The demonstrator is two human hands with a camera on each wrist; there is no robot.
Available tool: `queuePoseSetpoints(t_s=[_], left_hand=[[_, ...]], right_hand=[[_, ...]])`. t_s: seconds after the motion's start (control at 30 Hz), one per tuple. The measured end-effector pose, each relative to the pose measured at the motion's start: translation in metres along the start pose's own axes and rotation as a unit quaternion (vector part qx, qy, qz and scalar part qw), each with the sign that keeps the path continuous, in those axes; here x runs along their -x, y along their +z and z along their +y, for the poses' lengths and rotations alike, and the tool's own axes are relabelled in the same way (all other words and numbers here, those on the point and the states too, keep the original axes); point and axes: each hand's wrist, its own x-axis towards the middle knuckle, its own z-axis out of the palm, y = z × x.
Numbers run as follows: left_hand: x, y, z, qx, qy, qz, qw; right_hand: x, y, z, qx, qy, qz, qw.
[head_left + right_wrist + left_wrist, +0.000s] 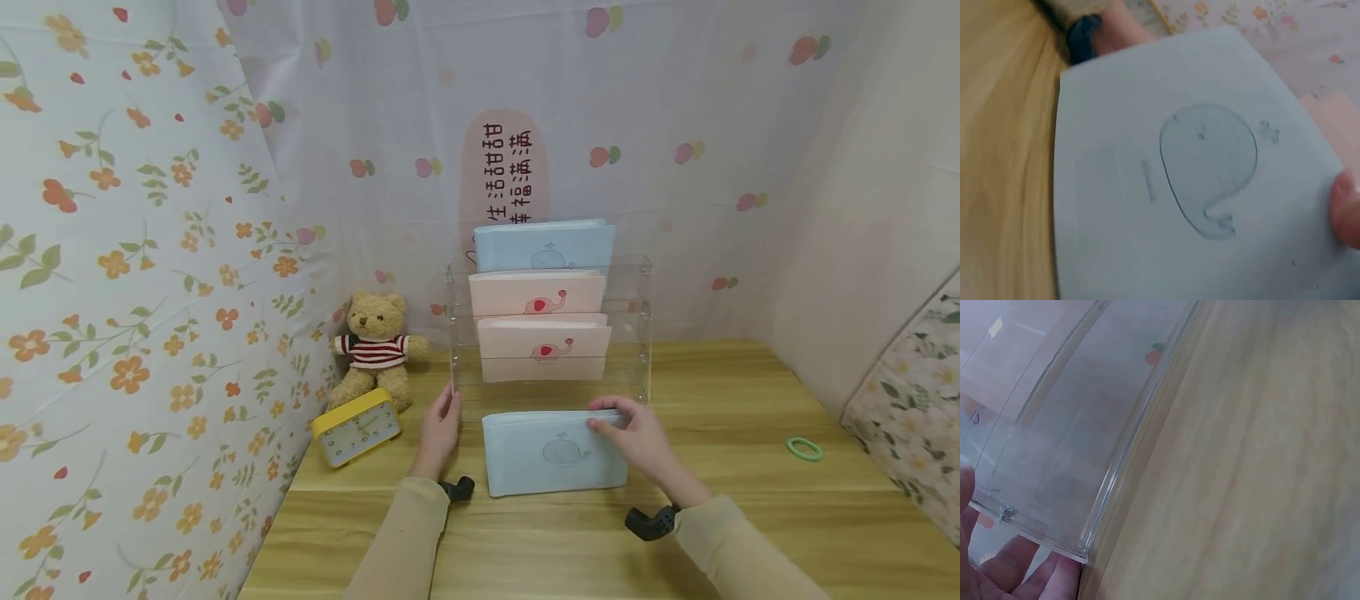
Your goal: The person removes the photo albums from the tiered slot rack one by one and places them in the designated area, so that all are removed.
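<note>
My right hand [639,437] pinches the top right corner of a light blue booklet [525,458] with a grey whale drawing. The booklet is held upright in front of a clear acrylic rack [647,342], its printed face towards me. In the right wrist view the thumb [1346,209] presses on that face. At the rack's lower left corner, my left hand [440,429] grips the side edge; in the left wrist view its fingers [1013,559] go behind the clear panel. Two pink elephant booklets [498,354] and another blue whale booklet [502,246] stand in the rack's tiers.
A teddy bear [372,337] in a striped top sits left of the rack, with a yellow alarm clock [356,427] before it. A green ring [804,449] lies on the wooden table [735,517] to the right. Printed cloth [675,125] hangs behind.
</note>
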Motion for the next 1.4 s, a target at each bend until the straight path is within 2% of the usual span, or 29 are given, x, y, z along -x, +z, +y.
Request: queuePoseSetpoints(t_s=[0.13, 0.27, 0.53, 0.83, 1.07, 1.4], left_hand=[[-0.001, 0.001, -0.001, -0.013, 0.005, 0.000, 0.9999], [-0.001, 0.001, -0.002, -0.017, 0.006, 0.004, 0.9998], [-0.002, 0.002, -0.004, -0.023, 0.000, 0.009, 0.9997], [-0.002, 0.002, -0.004, -0.020, 0.001, 0.008, 0.9998], [-0.001, 0.001, -0.003, -0.013, -0.010, 0.001, 0.9999], [-0.001, 0.002, -0.001, -0.019, -0.008, 0.007, 0.9998]], right_hand=[[-0.009, -0.007, 0.008, 0.024, -0.045, -0.038, 0.998], [-0.017, -0.013, 0.011, 0.016, -0.074, -0.086, 0.993], [-0.024, -0.017, 0.018, 0.004, -0.061, -0.143, 0.988], [-0.025, -0.017, 0.030, -0.010, -0.079, -0.174, 0.982], [-0.023, -0.009, 0.044, -0.016, -0.089, -0.186, 0.978], [-0.018, 0.001, 0.059, -0.013, -0.110, -0.204, 0.973]])
